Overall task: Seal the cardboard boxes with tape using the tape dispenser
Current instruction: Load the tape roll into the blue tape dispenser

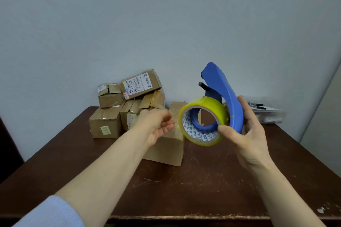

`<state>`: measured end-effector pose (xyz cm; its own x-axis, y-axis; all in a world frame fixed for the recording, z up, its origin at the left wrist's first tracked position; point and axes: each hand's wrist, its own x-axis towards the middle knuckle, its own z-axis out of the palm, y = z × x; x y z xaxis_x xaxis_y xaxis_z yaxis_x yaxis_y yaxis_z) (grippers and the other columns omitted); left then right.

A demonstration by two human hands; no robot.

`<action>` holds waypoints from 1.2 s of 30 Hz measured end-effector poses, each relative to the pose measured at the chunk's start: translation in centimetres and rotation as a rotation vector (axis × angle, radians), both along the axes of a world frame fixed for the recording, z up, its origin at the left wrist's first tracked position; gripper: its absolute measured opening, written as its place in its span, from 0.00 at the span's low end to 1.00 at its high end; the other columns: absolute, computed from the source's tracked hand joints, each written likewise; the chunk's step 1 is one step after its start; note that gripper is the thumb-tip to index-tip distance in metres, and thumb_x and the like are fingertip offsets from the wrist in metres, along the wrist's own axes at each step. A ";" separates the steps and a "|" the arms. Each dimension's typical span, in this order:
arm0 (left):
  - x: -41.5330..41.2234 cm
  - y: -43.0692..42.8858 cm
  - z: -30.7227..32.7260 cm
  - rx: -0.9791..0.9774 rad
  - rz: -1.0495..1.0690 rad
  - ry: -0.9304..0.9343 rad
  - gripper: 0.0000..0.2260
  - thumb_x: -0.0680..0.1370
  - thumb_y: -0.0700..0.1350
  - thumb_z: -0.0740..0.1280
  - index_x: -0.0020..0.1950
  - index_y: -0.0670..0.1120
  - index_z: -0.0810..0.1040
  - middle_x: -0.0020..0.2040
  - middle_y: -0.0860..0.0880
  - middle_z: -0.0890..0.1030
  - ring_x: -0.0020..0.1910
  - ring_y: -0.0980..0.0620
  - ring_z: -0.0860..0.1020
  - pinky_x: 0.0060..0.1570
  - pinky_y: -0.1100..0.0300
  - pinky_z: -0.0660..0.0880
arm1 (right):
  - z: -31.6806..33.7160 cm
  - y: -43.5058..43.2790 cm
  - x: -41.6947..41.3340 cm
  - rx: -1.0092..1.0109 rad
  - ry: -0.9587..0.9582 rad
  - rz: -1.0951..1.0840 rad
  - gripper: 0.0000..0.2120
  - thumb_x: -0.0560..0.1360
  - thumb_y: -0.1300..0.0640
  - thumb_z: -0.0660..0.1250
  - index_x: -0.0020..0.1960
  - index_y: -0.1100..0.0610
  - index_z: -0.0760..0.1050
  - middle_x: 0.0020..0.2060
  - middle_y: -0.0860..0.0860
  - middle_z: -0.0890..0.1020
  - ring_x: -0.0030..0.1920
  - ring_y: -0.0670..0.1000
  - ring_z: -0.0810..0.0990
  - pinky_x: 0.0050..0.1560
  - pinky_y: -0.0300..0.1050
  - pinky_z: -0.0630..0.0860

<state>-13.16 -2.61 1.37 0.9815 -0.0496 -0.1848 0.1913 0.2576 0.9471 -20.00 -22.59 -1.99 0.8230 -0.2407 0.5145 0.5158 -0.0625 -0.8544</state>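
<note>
My right hand (247, 134) grips a blue tape dispenser (225, 90) by its curved handle and holds it above the table, thumb against the yellowish tape roll (204, 108) mounted on it. My left hand (156, 125) is just left of the roll with its fingers curled, and it seems to pinch a faint translucent tape end. A cardboard box (166, 149) sits on the table below and behind both hands. Several more cardboard boxes (127, 101) are piled at the back left against the wall.
The dark brown wooden table (193, 180) is scratched, and its front edge runs along the bottom of the view. A clear plastic case with black pens (265, 112) lies at the back right. A plain wall stands right behind the table.
</note>
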 end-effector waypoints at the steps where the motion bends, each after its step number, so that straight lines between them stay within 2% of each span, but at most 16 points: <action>1: 0.0 -0.2 -0.2 -0.009 -0.001 0.002 0.05 0.77 0.33 0.64 0.52 0.35 0.72 0.38 0.41 0.75 0.33 0.50 0.76 0.23 0.65 0.75 | -0.1 0.2 0.2 0.024 0.002 0.011 0.51 0.51 0.48 0.80 0.71 0.45 0.62 0.69 0.48 0.71 0.66 0.47 0.73 0.61 0.41 0.75; 4: -0.1 -0.7 -0.8 -0.014 -0.011 0.015 0.07 0.77 0.34 0.65 0.54 0.35 0.72 0.38 0.42 0.75 0.32 0.51 0.75 0.23 0.66 0.74 | -0.2 0.8 0.9 0.128 0.003 0.018 0.52 0.51 0.50 0.78 0.73 0.48 0.63 0.69 0.51 0.72 0.65 0.50 0.74 0.60 0.43 0.76; 9: -0.4 -1.4 -1.2 0.002 -0.068 0.030 0.05 0.76 0.39 0.68 0.44 0.40 0.74 0.33 0.46 0.76 0.29 0.53 0.73 0.23 0.65 0.73 | -0.2 2.0 1.9 0.245 0.000 0.039 0.45 0.60 0.62 0.74 0.74 0.53 0.61 0.68 0.56 0.72 0.54 0.48 0.76 0.50 0.37 0.79; 11: -0.3 -1.1 -1.1 -0.008 -0.058 0.022 0.05 0.75 0.38 0.69 0.47 0.40 0.74 0.32 0.46 0.76 0.29 0.53 0.73 0.23 0.65 0.73 | -0.2 2.3 2.2 0.260 0.001 0.052 0.44 0.60 0.62 0.73 0.74 0.53 0.61 0.67 0.56 0.73 0.52 0.48 0.77 0.46 0.36 0.78; 14: -0.1 -0.3 -1.2 0.021 -0.045 -0.009 0.07 0.75 0.38 0.70 0.50 0.40 0.74 0.36 0.45 0.78 0.32 0.53 0.75 0.24 0.65 0.72 | -0.1 2.5 2.3 0.253 0.004 0.075 0.44 0.60 0.63 0.73 0.74 0.53 0.62 0.63 0.52 0.75 0.49 0.45 0.79 0.44 0.34 0.78; 17: 0.0 0.3 -1.6 0.129 -0.025 -0.035 0.10 0.74 0.45 0.72 0.50 0.44 0.75 0.42 0.46 0.79 0.36 0.53 0.76 0.28 0.64 0.73 | -0.1 2.7 2.4 0.264 0.015 0.099 0.47 0.58 0.68 0.76 0.74 0.55 0.62 0.59 0.50 0.76 0.47 0.43 0.80 0.43 0.34 0.77; 20: -0.1 0.6 -1.9 0.156 -0.025 -0.020 0.16 0.72 0.51 0.73 0.54 0.44 0.75 0.45 0.46 0.80 0.37 0.53 0.77 0.29 0.63 0.73 | -0.1 2.8 2.5 0.319 0.030 0.129 0.42 0.63 0.70 0.72 0.74 0.56 0.62 0.55 0.51 0.77 0.43 0.42 0.81 0.41 0.34 0.77; 22: -0.2 0.4 -1.9 0.090 -0.005 -0.059 0.16 0.72 0.48 0.74 0.54 0.42 0.73 0.43 0.45 0.80 0.35 0.53 0.77 0.28 0.63 0.73 | -0.3 2.9 2.6 0.321 0.042 0.151 0.44 0.61 0.70 0.75 0.74 0.57 0.63 0.54 0.51 0.77 0.42 0.42 0.81 0.40 0.34 0.77; 24: -0.1 0.3 -2.0 0.078 0.048 -0.137 0.17 0.72 0.42 0.74 0.56 0.43 0.71 0.46 0.45 0.79 0.37 0.52 0.78 0.32 0.61 0.75 | -0.4 2.9 2.6 0.322 0.053 0.168 0.49 0.55 0.68 0.79 0.73 0.58 0.63 0.53 0.52 0.77 0.41 0.42 0.81 0.38 0.34 0.77; 27: -0.5 0.1 -1.9 0.118 0.112 -0.259 0.17 0.72 0.35 0.71 0.53 0.50 0.71 0.50 0.48 0.76 0.45 0.50 0.78 0.43 0.59 0.78 | -0.6 2.7 2.5 0.355 0.059 0.196 0.39 0.61 0.66 0.71 0.71 0.59 0.66 0.50 0.52 0.79 0.39 0.44 0.81 0.36 0.37 0.78; 29: -0.7 0.2 -1.9 0.124 0.103 -0.329 0.18 0.71 0.32 0.71 0.50 0.52 0.70 0.49 0.48 0.78 0.48 0.51 0.77 0.44 0.61 0.77 | -0.8 2.5 2.4 0.357 0.064 0.213 0.35 0.62 0.66 0.68 0.70 0.58 0.69 0.47 0.51 0.81 0.41 0.46 0.82 0.37 0.40 0.79; 32: -1.0 0.2 -1.4 0.035 0.050 -0.319 0.18 0.70 0.28 0.69 0.52 0.46 0.70 0.45 0.48 0.80 0.45 0.52 0.78 0.45 0.57 0.75 | -0.9 2.4 2.2 0.355 0.071 0.227 0.35 0.62 0.66 0.68 0.70 0.58 0.69 0.45 0.50 0.82 0.42 0.47 0.82 0.38 0.41 0.79; 36: -1.0 0.5 -1.2 -0.072 -0.011 -0.287 0.18 0.69 0.26 0.68 0.54 0.41 0.69 0.33 0.52 0.81 0.40 0.51 0.78 0.44 0.57 0.75 | -0.9 2.5 2.2 0.365 0.071 0.258 0.36 0.62 0.66 0.68 0.70 0.58 0.69 0.47 0.51 0.82 0.45 0.49 0.82 0.40 0.42 0.80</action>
